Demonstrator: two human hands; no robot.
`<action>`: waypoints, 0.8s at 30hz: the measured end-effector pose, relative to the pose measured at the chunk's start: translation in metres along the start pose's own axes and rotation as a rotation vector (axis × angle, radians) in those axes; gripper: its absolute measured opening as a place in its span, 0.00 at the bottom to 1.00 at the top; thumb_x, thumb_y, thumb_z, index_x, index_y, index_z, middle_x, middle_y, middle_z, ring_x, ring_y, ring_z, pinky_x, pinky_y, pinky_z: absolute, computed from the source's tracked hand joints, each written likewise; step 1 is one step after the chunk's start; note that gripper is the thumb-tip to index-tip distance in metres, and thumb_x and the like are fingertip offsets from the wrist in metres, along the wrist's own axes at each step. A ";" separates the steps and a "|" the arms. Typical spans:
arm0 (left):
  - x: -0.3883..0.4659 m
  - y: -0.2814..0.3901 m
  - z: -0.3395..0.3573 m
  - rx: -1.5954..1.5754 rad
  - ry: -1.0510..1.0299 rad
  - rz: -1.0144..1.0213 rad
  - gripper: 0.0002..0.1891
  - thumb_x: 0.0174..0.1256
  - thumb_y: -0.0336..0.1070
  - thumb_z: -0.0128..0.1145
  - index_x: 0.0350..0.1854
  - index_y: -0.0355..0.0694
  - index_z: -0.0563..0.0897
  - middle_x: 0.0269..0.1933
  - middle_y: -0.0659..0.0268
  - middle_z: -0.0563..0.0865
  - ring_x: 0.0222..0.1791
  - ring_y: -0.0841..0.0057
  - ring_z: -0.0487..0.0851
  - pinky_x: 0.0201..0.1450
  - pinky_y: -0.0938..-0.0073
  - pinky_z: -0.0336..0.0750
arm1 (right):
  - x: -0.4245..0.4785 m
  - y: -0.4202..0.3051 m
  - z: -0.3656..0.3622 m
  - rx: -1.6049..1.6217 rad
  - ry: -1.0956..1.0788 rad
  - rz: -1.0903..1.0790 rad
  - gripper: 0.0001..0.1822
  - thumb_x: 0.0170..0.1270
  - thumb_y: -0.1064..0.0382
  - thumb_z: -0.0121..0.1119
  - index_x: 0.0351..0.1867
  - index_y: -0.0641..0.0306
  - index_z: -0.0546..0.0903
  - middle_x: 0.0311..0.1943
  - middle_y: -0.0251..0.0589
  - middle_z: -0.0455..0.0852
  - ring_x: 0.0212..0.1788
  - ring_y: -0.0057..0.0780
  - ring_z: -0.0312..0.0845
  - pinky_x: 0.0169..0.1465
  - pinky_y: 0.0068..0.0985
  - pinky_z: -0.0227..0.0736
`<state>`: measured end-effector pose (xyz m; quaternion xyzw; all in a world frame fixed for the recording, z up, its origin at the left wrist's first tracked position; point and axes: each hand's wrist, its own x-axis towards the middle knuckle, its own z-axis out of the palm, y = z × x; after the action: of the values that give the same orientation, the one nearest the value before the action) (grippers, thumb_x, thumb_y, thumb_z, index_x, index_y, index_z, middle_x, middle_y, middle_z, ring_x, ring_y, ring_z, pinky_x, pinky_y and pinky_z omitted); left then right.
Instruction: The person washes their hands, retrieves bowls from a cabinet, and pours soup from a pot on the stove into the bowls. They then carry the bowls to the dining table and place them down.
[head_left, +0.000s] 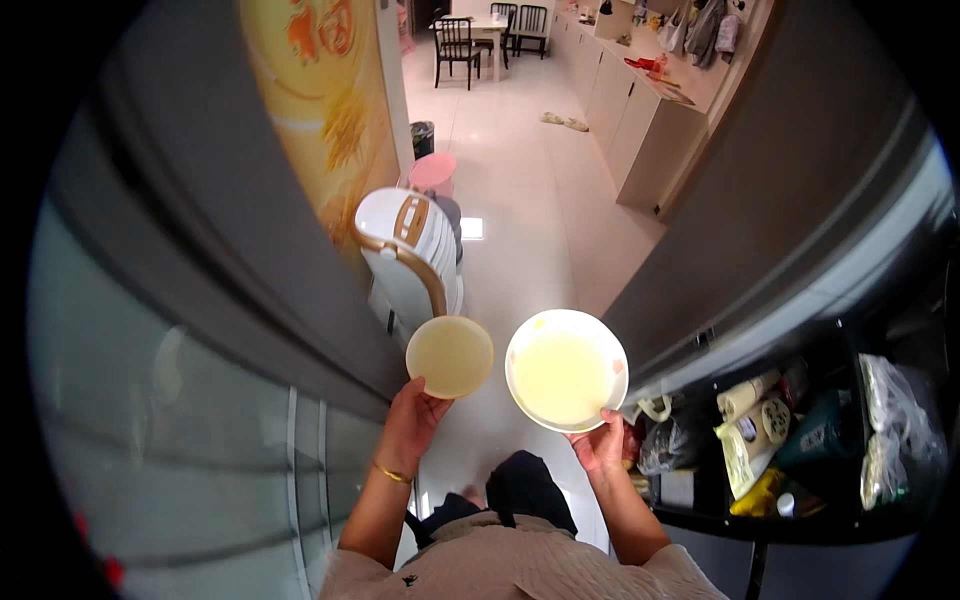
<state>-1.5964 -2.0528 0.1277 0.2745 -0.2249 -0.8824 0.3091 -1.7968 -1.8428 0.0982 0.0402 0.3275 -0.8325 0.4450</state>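
Observation:
My left hand (418, 420) grips the near rim of a small cream-coloured bowl (450, 356), thumb over the edge. In my right hand (602, 442) is a larger white bowl (566, 322) with small orange marks on its inner wall. Pale yellow liquid (564, 375) appears to fill its bottom. Whether the smaller bowl holds liquid too, I cannot tell. Both bowls are held level in front of my body, side by side and apart, above the floor. The fingers beneath each bowl are partly hidden.
Dark door panels flank me. Ahead left stand a white-and-gold appliance (397, 232) and a pink bin (433, 171). A black shelf (720, 517) with packaged goods is at right. Farther off are slippers (564, 121), a long cabinet (615, 105), and a table (487, 24) with black chairs (454, 49).

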 end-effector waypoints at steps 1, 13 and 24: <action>0.029 0.010 0.006 -0.013 -0.001 0.005 0.15 0.67 0.38 0.46 0.50 0.34 0.73 0.47 0.60 0.81 0.49 0.70 0.79 0.56 0.70 0.73 | 0.027 -0.003 0.010 -0.001 -0.007 -0.012 0.35 0.48 0.55 0.56 0.60 0.62 0.64 0.55 0.44 0.72 0.55 0.41 0.70 0.54 0.39 0.69; 0.343 0.096 0.079 0.060 0.024 0.042 0.15 0.68 0.42 0.45 0.49 0.38 0.74 0.46 0.63 0.82 0.47 0.73 0.81 0.52 0.72 0.76 | 0.350 -0.066 0.108 0.014 -0.108 -0.029 0.33 0.50 0.55 0.55 0.60 0.63 0.64 0.56 0.43 0.72 0.57 0.39 0.70 0.57 0.40 0.66; 0.640 0.153 0.175 0.039 -0.070 0.067 0.15 0.68 0.41 0.45 0.47 0.37 0.75 0.45 0.62 0.83 0.47 0.73 0.80 0.54 0.72 0.74 | 0.617 -0.173 0.192 -0.075 -0.040 -0.073 0.33 0.48 0.55 0.55 0.60 0.59 0.65 0.55 0.40 0.73 0.56 0.37 0.71 0.56 0.38 0.69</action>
<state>-2.0621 -2.5491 0.1245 0.2417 -0.2621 -0.8759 0.3250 -2.2567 -2.3281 0.1157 -0.0053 0.3506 -0.8359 0.4222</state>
